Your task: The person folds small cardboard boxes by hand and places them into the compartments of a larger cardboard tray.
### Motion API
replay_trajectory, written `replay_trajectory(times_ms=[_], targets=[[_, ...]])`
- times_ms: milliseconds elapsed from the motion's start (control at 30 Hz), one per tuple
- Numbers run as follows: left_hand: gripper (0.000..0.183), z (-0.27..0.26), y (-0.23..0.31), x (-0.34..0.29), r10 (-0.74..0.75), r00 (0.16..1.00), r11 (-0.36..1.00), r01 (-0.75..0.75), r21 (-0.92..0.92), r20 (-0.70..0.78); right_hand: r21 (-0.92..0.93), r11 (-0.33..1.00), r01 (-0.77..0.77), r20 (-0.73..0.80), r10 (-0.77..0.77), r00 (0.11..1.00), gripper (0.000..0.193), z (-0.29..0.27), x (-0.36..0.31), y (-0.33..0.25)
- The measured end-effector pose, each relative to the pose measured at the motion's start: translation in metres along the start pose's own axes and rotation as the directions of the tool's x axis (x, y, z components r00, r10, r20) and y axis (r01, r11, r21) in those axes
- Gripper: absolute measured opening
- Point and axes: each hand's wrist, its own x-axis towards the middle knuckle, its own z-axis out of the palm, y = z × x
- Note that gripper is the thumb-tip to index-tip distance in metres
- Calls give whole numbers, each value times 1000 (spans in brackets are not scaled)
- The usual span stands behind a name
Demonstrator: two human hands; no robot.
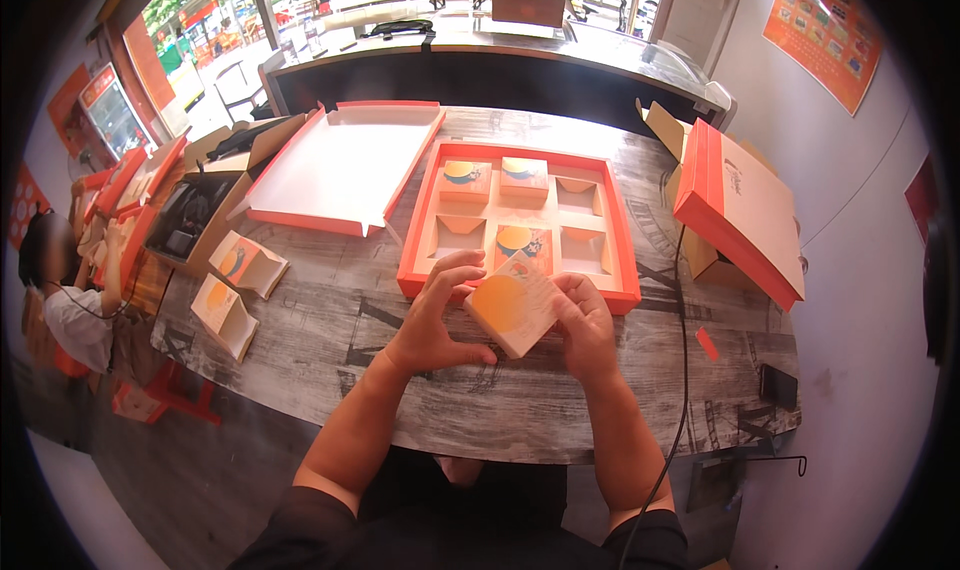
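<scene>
My right hand (585,325) grips a small square carton (514,306), cream with an orange disc on its face, and holds it tilted above the table. Spread fingers and thumb of my left hand (430,320) curve around the carton's left side; whether they touch it I cannot tell. Just beyond lies an orange-red compartment tray (407,272). Three similar cartons sit in it: one at back left (465,181), one at back middle (524,177) and one at front middle (523,246), partly hidden by the held carton. Folded card inserts show in the other compartments.
Left of the tray lies a shallow lid (345,165), white inside. Two open-ended small cartons (226,315) stand nearer, beside a cardboard box (200,210) of black items. An orange-sided box (740,210), black cable (682,350) and phone (778,387) are right. Another person (80,315) sits far left.
</scene>
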Motion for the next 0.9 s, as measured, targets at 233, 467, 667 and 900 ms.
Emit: replay_trajectory(times_ms=[233, 467, 667, 900], targets=[[98, 5, 8, 2, -3, 998, 999, 0, 34, 64, -19, 989, -149, 32, 149, 988, 48, 5, 0, 1], [86, 18, 0, -8, -318, 943, 883, 257, -393, -97, -135, 989, 56, 216, -26, 976, 68, 5, -2, 6], [104, 14, -4, -9, -389, 913, 868, 320, -381, -121, -105, 994, -16, 168, 34, 985, 65, 11, -4, -2], [113, 7, 2, -2, -23, 989, 962, 62, 264, -146, -111, 994, -20, 52, 26, 998, 56, 6, 0, 1]])
